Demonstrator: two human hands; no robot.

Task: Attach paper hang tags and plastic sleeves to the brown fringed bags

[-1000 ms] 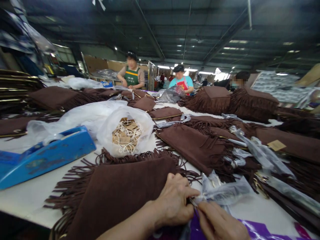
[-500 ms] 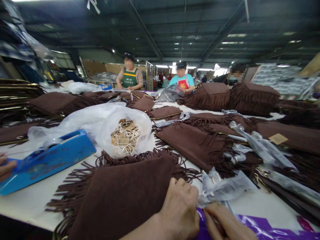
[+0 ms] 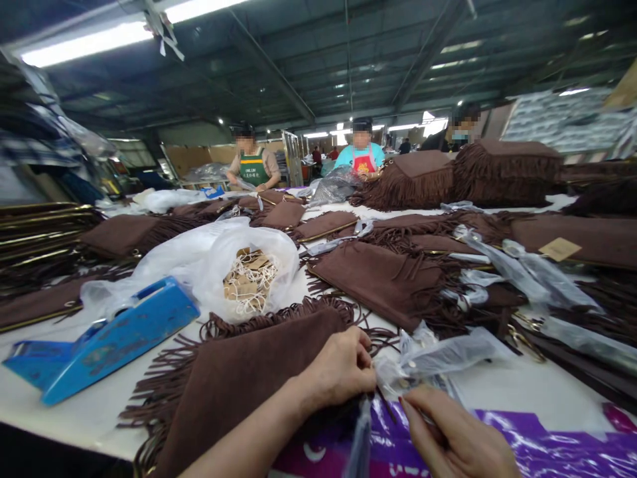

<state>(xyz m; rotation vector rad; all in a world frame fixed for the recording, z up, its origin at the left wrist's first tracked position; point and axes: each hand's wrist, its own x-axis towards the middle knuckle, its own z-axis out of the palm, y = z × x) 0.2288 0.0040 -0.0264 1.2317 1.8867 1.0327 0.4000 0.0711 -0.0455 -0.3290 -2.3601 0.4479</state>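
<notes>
A dark brown fringed suede bag (image 3: 249, 378) lies flat in front of me. Resting at its right edge is my left hand (image 3: 341, 365), closed, with the fingers curled under; what they grip is hidden. My right hand (image 3: 458, 431) is just to the right, its thumb and fingers drawn together, and I cannot make out what is between them. Below my left hand hangs a narrow clear plastic wrap (image 3: 362, 435). Under both hands spreads a shiny purple plastic sheet (image 3: 537, 438). Crumpled clear plastic (image 3: 448, 355) lies just beyond my fingers.
A blue tape dispenser (image 3: 124, 338) stands at left. Behind the bag, a white plastic bag (image 3: 283, 255) holds tan tags (image 3: 249, 282) with white strings. More brown fringed bags (image 3: 378, 279) cover the table, with stacks (image 3: 507, 172) at the back. Co-workers (image 3: 253, 162) stand across the table.
My left hand has shifted slightly left and up, showing more purple sheet and the plastic wrap. Another person's hand at the tape dispenser has gone from view. The view has tilted upward.
</notes>
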